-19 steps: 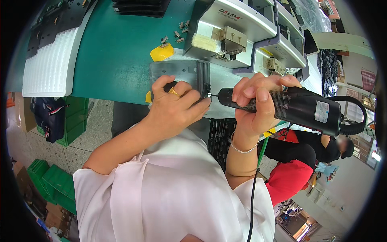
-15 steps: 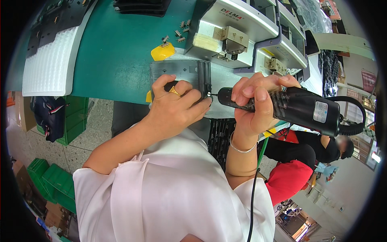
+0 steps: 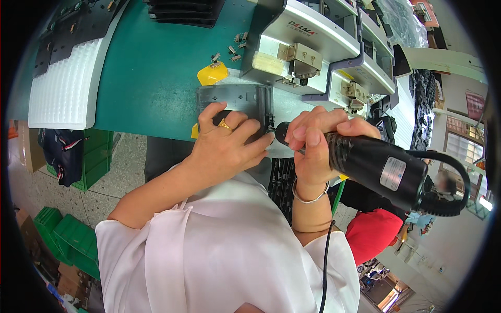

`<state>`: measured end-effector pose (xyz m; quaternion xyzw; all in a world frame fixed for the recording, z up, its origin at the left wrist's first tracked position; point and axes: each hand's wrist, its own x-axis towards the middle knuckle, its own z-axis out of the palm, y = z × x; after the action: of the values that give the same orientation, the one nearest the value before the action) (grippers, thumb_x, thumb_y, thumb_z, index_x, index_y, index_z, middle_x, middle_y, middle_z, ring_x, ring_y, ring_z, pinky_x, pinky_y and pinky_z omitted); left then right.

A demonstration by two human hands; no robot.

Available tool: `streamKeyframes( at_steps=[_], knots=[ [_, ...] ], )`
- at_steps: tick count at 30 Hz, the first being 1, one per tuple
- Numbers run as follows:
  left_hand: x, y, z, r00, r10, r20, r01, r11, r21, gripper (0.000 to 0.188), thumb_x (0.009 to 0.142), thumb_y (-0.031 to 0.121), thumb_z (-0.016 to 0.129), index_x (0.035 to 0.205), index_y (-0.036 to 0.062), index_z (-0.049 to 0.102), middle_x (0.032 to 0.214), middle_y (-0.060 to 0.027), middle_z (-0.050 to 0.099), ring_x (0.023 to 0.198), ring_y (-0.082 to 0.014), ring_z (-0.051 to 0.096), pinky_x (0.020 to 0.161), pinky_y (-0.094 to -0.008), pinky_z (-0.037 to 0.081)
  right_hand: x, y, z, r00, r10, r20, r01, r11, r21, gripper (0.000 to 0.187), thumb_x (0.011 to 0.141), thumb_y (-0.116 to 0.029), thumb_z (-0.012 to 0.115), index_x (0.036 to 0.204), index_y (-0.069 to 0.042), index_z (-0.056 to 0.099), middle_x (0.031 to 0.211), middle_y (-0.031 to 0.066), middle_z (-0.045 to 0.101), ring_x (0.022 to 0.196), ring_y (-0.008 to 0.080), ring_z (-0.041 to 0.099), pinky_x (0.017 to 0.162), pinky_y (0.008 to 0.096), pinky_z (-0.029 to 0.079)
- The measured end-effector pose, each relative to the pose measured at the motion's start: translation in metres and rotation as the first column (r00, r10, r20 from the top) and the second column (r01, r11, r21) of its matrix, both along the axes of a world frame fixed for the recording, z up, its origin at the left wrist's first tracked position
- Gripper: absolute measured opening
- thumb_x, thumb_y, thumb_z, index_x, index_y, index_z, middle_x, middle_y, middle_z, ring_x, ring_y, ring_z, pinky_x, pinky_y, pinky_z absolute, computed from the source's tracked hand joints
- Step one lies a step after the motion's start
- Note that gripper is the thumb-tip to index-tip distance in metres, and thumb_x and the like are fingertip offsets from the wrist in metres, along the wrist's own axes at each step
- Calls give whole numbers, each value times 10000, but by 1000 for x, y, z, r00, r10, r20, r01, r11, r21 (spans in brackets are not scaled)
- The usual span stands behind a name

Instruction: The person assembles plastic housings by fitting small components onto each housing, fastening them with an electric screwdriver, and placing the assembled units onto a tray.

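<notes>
A black electric screwdriver (image 3: 368, 164) lies across my right hand (image 3: 314, 143), its fingers wrapped round the front of the body. The bit points left and meets the right edge of a dark grey plastic housing (image 3: 222, 95) at the table's near edge. My left hand (image 3: 227, 147) is closed over the housing's near side, its fingers bent and pressing on it. My left fingertips lie close to the bit. Whatever sits under the palm is hidden.
Silver-grey screw feeders (image 3: 300, 36) stand at the back right. Several small switches (image 3: 233, 50) lie by a yellow sticker (image 3: 212, 74). A white foam tray (image 3: 68, 88) bears black plates on the left. Stacked black trays (image 3: 188, 11) sit at the back. A person in red sits to the right.
The screwdriver's rear end has swung nearer to me and its tip has shifted slightly left. My right hand has moved a little left with it. My left hand keeps its hold.
</notes>
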<state>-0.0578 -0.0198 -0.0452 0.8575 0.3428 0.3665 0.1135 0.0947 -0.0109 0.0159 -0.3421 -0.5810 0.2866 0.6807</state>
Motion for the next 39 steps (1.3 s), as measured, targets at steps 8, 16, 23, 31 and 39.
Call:
streamKeyframes(
  at_steps=[8, 16, 23, 31, 39],
  knots=[
    [-4, -3, -2, 997, 20, -70, -23, 998, -52, 381, 619, 238, 790, 985, 299, 706, 1017, 27, 559, 991, -172, 505, 1001, -478, 236, 20, 9, 21, 962, 31, -272, -27, 999, 16, 371, 882, -60, 604, 1183, -112, 394, 707, 75, 550, 541, 172, 518, 469, 335, 482],
    [-3, 1, -3, 998, 4, -58, -6, 999, -45, 378, 629, 165, 743, 980, 297, 691, 1041, 17, 567, 1018, -174, 509, 1010, -486, 236, 22, 52, 48, 959, -59, -279, 135, 956, 260, 400, 862, -17, 597, 1181, -78, 363, 683, 113, 592, 477, 187, 524, 455, 347, 504],
    [-2, 2, -4, 998, 21, -53, -24, 999, -47, 371, 620, 187, 768, 959, 324, 703, 1008, 29, 574, 999, -183, 517, 1008, -480, 233, 17, 56, 43, 969, -132, -209, 174, 965, 195, 434, 841, -19, 648, 1148, -52, 344, 670, 121, 593, 474, 194, 535, 463, 334, 509],
    [-3, 3, -4, 998, 5, -61, -9, 998, -68, 338, 658, 195, 770, 963, 323, 704, 1013, 27, 572, 1004, -183, 512, 1007, -478, 232, 18, 63, 42, 975, -105, -195, 137, 978, 160, 434, 839, -5, 653, 1154, -37, 356, 676, 110, 611, 498, 157, 559, 494, 286, 507],
    [-3, 3, 0, 999, 5, -53, -11, 995, -103, 328, 658, 190, 754, 963, 297, 696, 1057, 30, 569, 1029, -180, 506, 1019, -482, 221, 17, 72, 51, 999, -43, -18, 44, 997, 60, 391, 832, 24, 577, 1172, -1, 384, 703, 158, 591, 466, 182, 504, 482, 365, 498]
  ],
)
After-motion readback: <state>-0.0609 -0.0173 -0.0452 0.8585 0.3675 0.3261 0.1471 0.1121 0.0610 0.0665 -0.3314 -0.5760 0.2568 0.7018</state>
